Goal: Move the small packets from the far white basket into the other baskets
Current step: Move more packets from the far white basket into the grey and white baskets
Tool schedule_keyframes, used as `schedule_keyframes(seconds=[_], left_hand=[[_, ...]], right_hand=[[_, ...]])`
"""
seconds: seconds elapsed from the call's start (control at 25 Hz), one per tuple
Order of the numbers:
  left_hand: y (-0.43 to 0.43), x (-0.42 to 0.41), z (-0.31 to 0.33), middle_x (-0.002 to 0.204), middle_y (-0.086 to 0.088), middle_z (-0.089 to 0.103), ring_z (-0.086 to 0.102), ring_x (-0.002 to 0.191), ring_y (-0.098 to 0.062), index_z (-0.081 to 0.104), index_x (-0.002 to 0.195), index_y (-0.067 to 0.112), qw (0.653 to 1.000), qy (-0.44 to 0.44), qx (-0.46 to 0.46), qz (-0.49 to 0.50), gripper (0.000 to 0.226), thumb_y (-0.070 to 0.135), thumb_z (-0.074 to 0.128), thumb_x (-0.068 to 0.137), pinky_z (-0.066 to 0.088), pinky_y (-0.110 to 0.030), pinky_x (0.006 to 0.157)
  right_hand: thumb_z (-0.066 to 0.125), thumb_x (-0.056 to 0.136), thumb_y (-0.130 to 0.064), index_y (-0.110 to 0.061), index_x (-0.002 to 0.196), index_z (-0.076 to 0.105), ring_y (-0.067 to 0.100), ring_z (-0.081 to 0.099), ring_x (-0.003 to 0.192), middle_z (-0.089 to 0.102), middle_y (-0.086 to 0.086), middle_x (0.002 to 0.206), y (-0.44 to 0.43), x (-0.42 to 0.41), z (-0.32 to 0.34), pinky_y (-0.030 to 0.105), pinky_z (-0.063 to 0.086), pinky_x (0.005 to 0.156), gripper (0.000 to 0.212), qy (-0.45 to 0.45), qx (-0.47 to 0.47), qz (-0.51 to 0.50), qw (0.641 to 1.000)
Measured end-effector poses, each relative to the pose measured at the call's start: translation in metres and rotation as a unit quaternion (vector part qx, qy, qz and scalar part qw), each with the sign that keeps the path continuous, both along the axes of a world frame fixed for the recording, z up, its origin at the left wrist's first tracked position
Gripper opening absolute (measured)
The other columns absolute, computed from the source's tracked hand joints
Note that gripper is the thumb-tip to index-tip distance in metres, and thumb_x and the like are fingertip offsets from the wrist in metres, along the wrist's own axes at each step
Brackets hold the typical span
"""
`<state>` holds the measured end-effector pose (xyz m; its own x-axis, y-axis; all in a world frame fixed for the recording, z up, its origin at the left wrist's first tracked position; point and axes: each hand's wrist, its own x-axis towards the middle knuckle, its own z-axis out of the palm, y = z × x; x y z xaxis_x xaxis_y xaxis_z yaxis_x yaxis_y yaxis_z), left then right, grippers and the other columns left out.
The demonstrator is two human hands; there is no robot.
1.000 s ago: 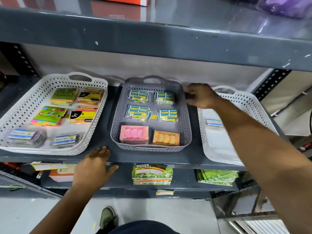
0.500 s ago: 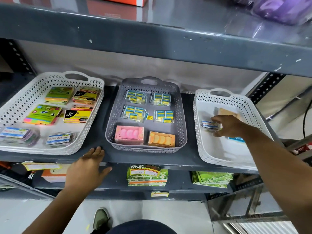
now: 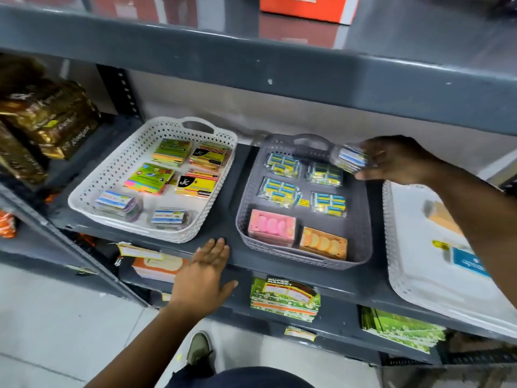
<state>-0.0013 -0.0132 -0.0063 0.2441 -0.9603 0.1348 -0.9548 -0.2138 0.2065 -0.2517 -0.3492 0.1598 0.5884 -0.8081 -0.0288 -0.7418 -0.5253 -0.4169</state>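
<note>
My right hand (image 3: 397,161) is shut on a small clear packet (image 3: 351,158) with a blue-and-white label, held above the far right corner of the grey basket (image 3: 246,219). That basket holds several blue-yellow packets, a pink box (image 3: 270,227) and an orange box (image 3: 323,243). On the right stands a white basket (image 3: 391,247) with a tan item (image 3: 440,218) and a blue card (image 3: 470,263); my forearm covers part of it. The left white basket (image 3: 120,163) holds sticky-note pads and two small labelled packets (image 3: 169,217). My left hand (image 3: 205,273) rests flat on the shelf edge, fingers spread.
The baskets sit on a grey metal shelf (image 3: 223,256) under an upper shelf (image 3: 279,65) that limits headroom. Brown and gold packs (image 3: 47,113) fill the bay at left. Green booklets (image 3: 285,299) lie on the lower shelf. My shoe (image 3: 200,351) is on the floor.
My right hand has taken a small packet out of the right white basket and carried it left, over the grey basket's far corner. The view has shifted left. My left hand stays on the shelf edge.
</note>
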Motion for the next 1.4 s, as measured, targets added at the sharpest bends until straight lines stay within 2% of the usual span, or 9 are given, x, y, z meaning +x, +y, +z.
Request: schedule_keyframes(seconds=[0.12, 0.28, 0.44, 0.52, 0.76, 0.92, 1.08, 1.24, 1.4], left_hand=[[0.003, -0.001, -0.007, 0.129, -0.02, 0.059, 0.054, 0.12, -0.037, 0.06, 0.122, -0.002, 1.0, -0.016, -0.021, -0.012, 0.073, 0.035, 0.084, 0.064, 0.047, -0.055, 0.094], [0.004, 0.002, -0.016, 0.127, -0.015, 0.061, 0.055, 0.119, -0.032, 0.063, 0.119, 0.001, 0.997, -0.043, -0.07, -0.015, 0.066, 0.036, 0.081, 0.066, 0.046, -0.052, 0.094], [0.005, 0.004, -0.023, 0.128, -0.014, 0.061, 0.055, 0.12, -0.03, 0.064, 0.119, 0.003, 0.994, -0.067, -0.084, -0.028, 0.066, 0.039, 0.079, 0.066, 0.047, -0.049, 0.094], [0.005, 0.005, -0.025, 0.13, -0.013, 0.06, 0.054, 0.122, -0.029, 0.063, 0.121, 0.004, 0.993, -0.063, -0.09, -0.035, 0.066, 0.039, 0.077, 0.067, 0.047, -0.047, 0.096], [0.006, 0.009, -0.03, 0.134, -0.011, 0.057, 0.051, 0.125, -0.027, 0.06, 0.124, 0.007, 0.995, -0.042, -0.088, -0.038, 0.063, 0.038, 0.07, 0.071, 0.045, -0.044, 0.099], [0.006, 0.01, -0.032, 0.135, -0.01, 0.056, 0.05, 0.126, -0.025, 0.06, 0.126, 0.009, 0.995, -0.034, -0.09, -0.035, 0.062, 0.041, 0.068, 0.073, 0.04, -0.041, 0.104], [0.006, 0.01, -0.032, 0.135, -0.009, 0.056, 0.049, 0.127, -0.024, 0.06, 0.126, 0.009, 0.995, -0.029, -0.086, -0.04, 0.062, 0.042, 0.067, 0.074, 0.037, -0.04, 0.106], [0.007, 0.011, -0.028, 0.134, -0.01, 0.057, 0.051, 0.126, -0.024, 0.061, 0.125, 0.008, 0.995, -0.024, -0.081, -0.044, 0.062, 0.041, 0.07, 0.072, 0.038, -0.041, 0.105], [0.006, 0.011, -0.023, 0.13, -0.011, 0.06, 0.055, 0.121, -0.026, 0.064, 0.12, 0.006, 0.994, -0.017, -0.099, -0.047, 0.059, 0.038, 0.07, 0.072, 0.041, -0.044, 0.101]], right_hand=[[0.086, 0.055, -0.047, -0.028, 0.111, 0.062, 0.011, 0.063, 0.09, 0.065, -0.008, 0.1, 0.021, 0.094, 0.002, 0.022, 0.043, 0.079, 0.064, -0.003, -0.015, 0.131, 0.991], [0.082, 0.059, -0.049, -0.025, 0.104, 0.067, 0.01, 0.062, 0.082, 0.071, -0.003, 0.097, 0.063, 0.201, -0.019, 0.018, 0.045, 0.071, 0.053, 0.006, -0.029, 0.298, 0.954], [0.08, 0.063, -0.049, -0.02, 0.105, 0.065, 0.015, 0.061, 0.077, 0.07, 0.0, 0.094, 0.106, 0.271, -0.048, 0.022, 0.04, 0.056, 0.053, 0.034, -0.025, 0.398, 0.917], [0.081, 0.062, -0.049, -0.021, 0.1, 0.066, 0.015, 0.059, 0.076, 0.068, -0.003, 0.09, 0.121, 0.289, -0.057, 0.024, 0.04, 0.058, 0.05, 0.035, -0.024, 0.435, 0.9], [0.082, 0.055, -0.056, -0.023, 0.101, 0.064, 0.008, 0.05, 0.07, 0.062, -0.007, 0.087, 0.14, 0.311, -0.076, 0.021, 0.033, 0.055, 0.059, 0.053, 0.004, 0.461, 0.886], [0.076, 0.063, -0.057, -0.024, 0.096, 0.064, 0.003, 0.052, 0.069, 0.06, -0.009, 0.085, 0.144, 0.311, -0.08, 0.019, 0.036, 0.055, 0.048, 0.044, 0.038, 0.458, 0.887], [0.063, 0.084, -0.029, -0.021, 0.101, 0.069, 0.013, 0.066, 0.085, 0.073, 0.0, 0.093, 0.142, 0.308, -0.078, 0.023, 0.044, 0.068, 0.02, 0.031, 0.054, 0.451, 0.89], [0.061, 0.086, -0.026, -0.023, 0.119, 0.061, 0.014, 0.062, 0.087, 0.07, 0.0, 0.1, 0.145, 0.305, -0.075, 0.025, 0.043, 0.075, 0.033, 0.049, 0.053, 0.448, 0.891], [0.055, 0.09, -0.019, -0.016, 0.123, 0.06, 0.02, 0.062, 0.1, 0.068, 0.006, 0.116, 0.12, 0.282, -0.033, 0.023, 0.044, 0.086, 0.033, -0.015, -0.019, 0.403, 0.915]])
